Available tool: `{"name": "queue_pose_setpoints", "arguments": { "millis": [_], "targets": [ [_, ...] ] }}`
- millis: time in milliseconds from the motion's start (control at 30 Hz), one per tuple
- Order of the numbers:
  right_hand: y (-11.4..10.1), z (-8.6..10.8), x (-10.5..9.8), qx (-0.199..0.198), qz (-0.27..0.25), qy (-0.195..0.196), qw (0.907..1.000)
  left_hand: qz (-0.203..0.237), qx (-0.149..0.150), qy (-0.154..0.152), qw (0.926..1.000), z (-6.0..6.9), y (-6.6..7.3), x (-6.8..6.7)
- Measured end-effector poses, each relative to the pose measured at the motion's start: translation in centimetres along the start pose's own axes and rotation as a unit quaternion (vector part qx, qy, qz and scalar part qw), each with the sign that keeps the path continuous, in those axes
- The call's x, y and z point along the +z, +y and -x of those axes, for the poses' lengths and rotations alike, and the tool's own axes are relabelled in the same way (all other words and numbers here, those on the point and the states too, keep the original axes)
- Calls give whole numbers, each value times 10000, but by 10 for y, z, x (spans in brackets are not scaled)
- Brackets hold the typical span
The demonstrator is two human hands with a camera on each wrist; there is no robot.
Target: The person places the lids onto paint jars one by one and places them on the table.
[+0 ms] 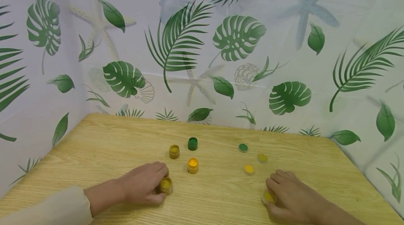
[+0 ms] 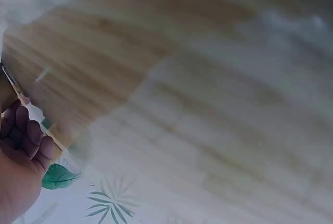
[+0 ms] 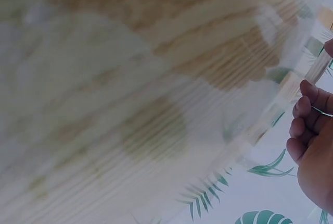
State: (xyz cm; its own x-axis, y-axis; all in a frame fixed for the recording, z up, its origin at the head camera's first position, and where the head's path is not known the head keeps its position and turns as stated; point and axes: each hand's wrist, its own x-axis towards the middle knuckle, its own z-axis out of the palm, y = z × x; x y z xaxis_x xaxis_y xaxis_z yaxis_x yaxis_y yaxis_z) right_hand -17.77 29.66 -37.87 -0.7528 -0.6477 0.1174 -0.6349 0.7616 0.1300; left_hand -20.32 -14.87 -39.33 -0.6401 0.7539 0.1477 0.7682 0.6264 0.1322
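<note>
In the head view my left hand (image 1: 139, 184) grips a small open jar of dark yellow paint (image 1: 166, 185) on the table, thumb and fingers around its sides. My right hand (image 1: 293, 197) pinches a round lid with a yellow inner face (image 1: 269, 197) at the right. Beyond the left hand stand an ochre paint jar (image 1: 174, 151), a green paint jar (image 1: 193, 143) and an orange-yellow paint jar (image 1: 193, 165), all uncovered. Past the right hand lie a green lid (image 1: 243, 148), an olive-yellow lid (image 1: 262, 158) and a yellow lid (image 1: 249, 169), coloured sides up.
The wood-grain table (image 1: 214, 197) reaches back to a white cloth (image 1: 202, 49) printed with leaves and starfish, which also hangs along the sides. Both wrist views show mostly blurred tabletop, with curled fingers at the outer edges.
</note>
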Motion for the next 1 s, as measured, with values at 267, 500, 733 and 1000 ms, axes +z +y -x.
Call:
{"name": "queue_pose_setpoints", "arguments": {
  "millis": [267,500,733,1000],
  "targets": [
    [-5,-6,-1,-198,69,356,9991,-29,59,-89,9999,-2,6,-2],
    [-9,-10,-5,-472,89,613,9970,-12,217,-52,9997,-4,10,-2],
    [-15,-16,-4,-839,83,885,9925,-283,272,25,9992,-5,14,0],
    [-25,-22,-2,-1288,163,1218,9840,-501,436,192,9976,-6,18,2]
  ]
}}
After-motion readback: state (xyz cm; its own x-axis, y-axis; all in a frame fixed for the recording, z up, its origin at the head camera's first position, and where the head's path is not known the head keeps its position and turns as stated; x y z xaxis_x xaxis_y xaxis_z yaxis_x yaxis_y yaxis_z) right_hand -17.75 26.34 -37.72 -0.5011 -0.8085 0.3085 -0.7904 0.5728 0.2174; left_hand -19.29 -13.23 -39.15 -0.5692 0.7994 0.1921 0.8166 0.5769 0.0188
